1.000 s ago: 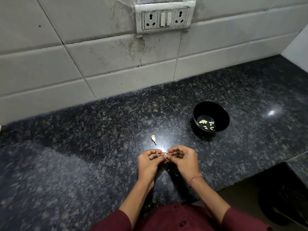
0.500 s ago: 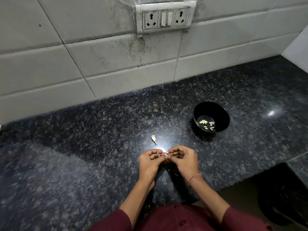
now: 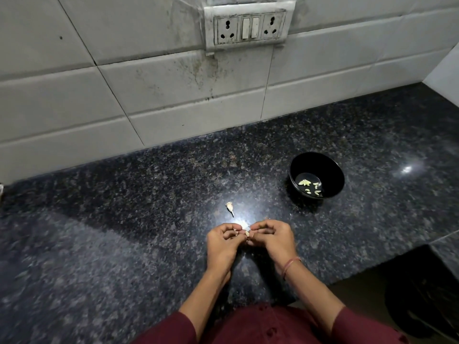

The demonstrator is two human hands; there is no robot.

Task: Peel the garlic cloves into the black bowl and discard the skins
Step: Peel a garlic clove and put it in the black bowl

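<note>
Above the table (image 3: 119, 219), left hand (image 3: 222, 244) and right hand (image 3: 274, 240) still pinch one garlic clove (image 3: 247, 233), barely shifted, so peeling continues.

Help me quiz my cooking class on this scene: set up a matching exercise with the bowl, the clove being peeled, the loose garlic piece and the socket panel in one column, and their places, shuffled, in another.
Things
1. bowl
2. clove
3. garlic piece
4. socket panel

Places
a. on the wall
b. pinched between the left hand and right hand
c. lying loose on the counter, left of the bowl
d. standing on the counter, with peeled cloves inside

Pairs: 1-d, 2-b, 3-c, 4-a
</note>
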